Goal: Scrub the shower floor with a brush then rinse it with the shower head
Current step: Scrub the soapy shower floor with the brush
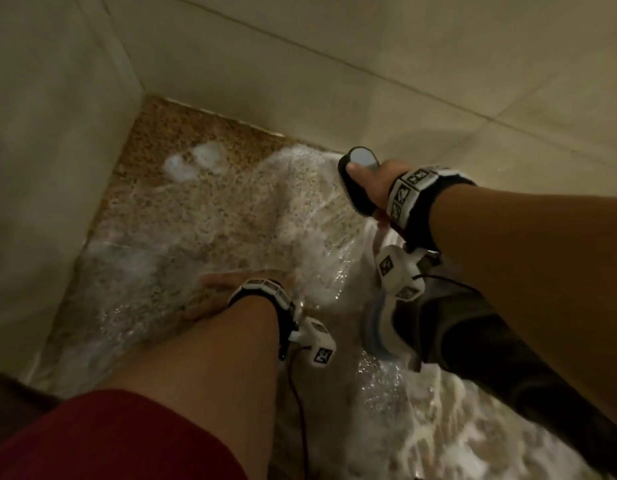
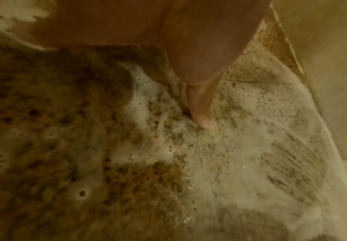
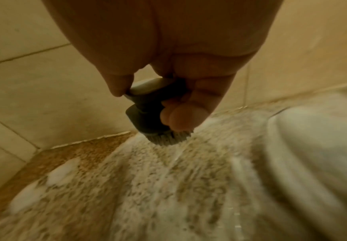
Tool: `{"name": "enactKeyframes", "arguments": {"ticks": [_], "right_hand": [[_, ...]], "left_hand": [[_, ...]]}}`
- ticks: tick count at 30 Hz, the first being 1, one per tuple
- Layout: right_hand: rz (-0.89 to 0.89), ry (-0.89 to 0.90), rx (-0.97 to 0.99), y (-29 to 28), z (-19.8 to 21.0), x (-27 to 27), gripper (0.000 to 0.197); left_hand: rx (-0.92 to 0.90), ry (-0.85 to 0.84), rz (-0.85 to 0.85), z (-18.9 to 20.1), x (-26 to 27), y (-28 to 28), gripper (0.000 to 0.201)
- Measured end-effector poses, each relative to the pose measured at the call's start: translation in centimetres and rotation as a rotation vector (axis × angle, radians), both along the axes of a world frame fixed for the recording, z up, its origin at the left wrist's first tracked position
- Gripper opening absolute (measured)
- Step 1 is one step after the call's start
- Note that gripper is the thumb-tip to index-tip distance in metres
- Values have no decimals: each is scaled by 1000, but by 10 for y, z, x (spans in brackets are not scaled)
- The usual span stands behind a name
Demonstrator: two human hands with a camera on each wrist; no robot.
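Note:
My right hand (image 1: 373,183) grips a black scrub brush (image 1: 355,188) with a pale grey top, close to the far wall. In the right wrist view the fingers (image 3: 180,119) curl round the brush (image 3: 147,114), and its bristles (image 3: 168,137) touch the foamy floor. The speckled brown shower floor (image 1: 196,209) is covered with streaks of white foam (image 1: 300,188). My left hand (image 1: 217,292) lies flat on the wet floor in the middle, fingers spread. In the left wrist view one finger (image 2: 201,110) presses into the foam (image 2: 251,146).
Beige tiled walls (image 1: 335,64) meet in a corner at the far left. A shoe and a dark trouser leg (image 1: 473,334) stand on the floor at the right, under my right forearm. A pale rounded shoe toe (image 3: 317,146) fills the right of the right wrist view.

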State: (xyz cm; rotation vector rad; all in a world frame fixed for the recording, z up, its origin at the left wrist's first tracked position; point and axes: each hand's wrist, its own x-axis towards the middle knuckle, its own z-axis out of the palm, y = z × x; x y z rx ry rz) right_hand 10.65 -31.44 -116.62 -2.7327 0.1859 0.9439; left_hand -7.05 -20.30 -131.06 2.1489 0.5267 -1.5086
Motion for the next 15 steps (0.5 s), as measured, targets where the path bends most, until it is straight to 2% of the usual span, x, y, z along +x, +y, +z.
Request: {"name": "enactKeyframes", "arguments": {"ticks": [1, 2, 3, 4, 5, 6, 8, 9, 12, 15], "right_hand": [[10, 10, 33, 12, -11, 3, 68], [36, 21, 54, 23, -25, 6, 67], [81, 35, 61, 33, -39, 8, 68], [134, 50, 55, 43, -50, 11, 69], [180, 59, 51, 51, -59, 14, 71], [214, 59, 39, 58, -68, 18, 73], [255, 43, 20, 69, -83, 28, 75], [276, 26, 18, 73, -89, 33, 77], [270, -20, 13, 77, -101, 52, 77], [234, 4, 23, 91, -103, 64, 79]], "left_hand": [[2, 3, 125, -35, 0, -4, 78], [-1, -21, 292, -69, -3, -4, 93], [36, -43, 467, -90, -6, -3, 122], [111, -67, 667, -97, -10, 0, 138], [202, -52, 847, -89, -11, 0, 141], [227, -31, 977, -59, -10, 0, 139], [215, -30, 1109, 6, -11, 6, 140], [210, -14, 1117, 14, -11, 12, 143], [297, -64, 1132, -1, -8, 46, 146], [321, -81, 1214, 14, -12, 89, 153]]}}
